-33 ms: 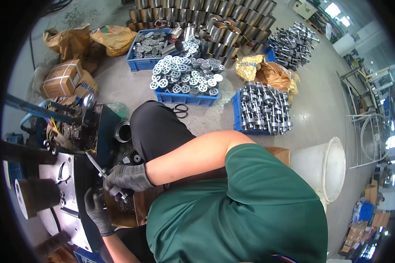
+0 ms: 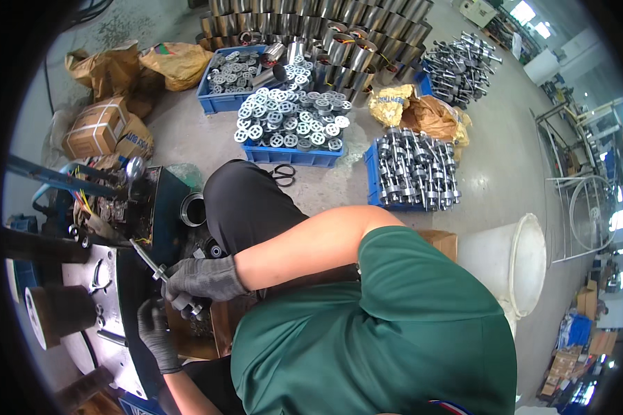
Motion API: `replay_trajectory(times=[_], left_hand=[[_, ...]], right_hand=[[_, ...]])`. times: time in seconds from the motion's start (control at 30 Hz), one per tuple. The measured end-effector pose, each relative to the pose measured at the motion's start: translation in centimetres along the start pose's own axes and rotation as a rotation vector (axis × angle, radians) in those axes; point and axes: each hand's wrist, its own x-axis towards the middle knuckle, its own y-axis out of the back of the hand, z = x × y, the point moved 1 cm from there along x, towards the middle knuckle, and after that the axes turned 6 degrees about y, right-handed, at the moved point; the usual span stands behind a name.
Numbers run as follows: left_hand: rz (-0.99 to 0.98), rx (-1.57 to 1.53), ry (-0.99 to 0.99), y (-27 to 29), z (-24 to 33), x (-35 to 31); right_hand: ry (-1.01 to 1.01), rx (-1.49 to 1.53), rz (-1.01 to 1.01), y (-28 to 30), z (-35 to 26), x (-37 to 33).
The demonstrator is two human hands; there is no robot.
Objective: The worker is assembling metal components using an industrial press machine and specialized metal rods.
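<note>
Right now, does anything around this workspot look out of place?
What look like black scissors lie loose on the floor near the knee, and a steel cylinder lies tipped beside heaped discs, though most others stand upright.

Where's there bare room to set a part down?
Widest: the floor right of the shaft-filled blue bin, beyond the white barrel. Smaller: floor between that bin and the bent knee, below the wheel-filled bin. Crowded: around the left hand and the right hand, which holds a metal shaft beside the machine plate.
</note>
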Motion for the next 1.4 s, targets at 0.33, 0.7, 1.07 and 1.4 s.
replay_trajectory(times=[0.33, 0.7, 1.07, 1.4], left_hand=[[-0.250, 0.383, -0.012, -1.7, -6.1, 0.5], [-0.445, 0.445, 0.077, -3.1, -7.8, -1.4], [-0.463, 0.696, -0.147, -1.7, -11.7, -1.6], [-0.381, 0.645, -0.098, -4.0, -6.9, -2.8]], right_hand=[[0.811, -0.268, 0.520, 17.6, -12.1, -22.0], [1.253, -0.068, 2.274, 60.3, -0.8, -60.7], [-0.111, -0.769, 2.344, 64.5, 0.5, -64.5], [-0.389, -1.367, 2.006, 73.4, 1.8, -66.0]])
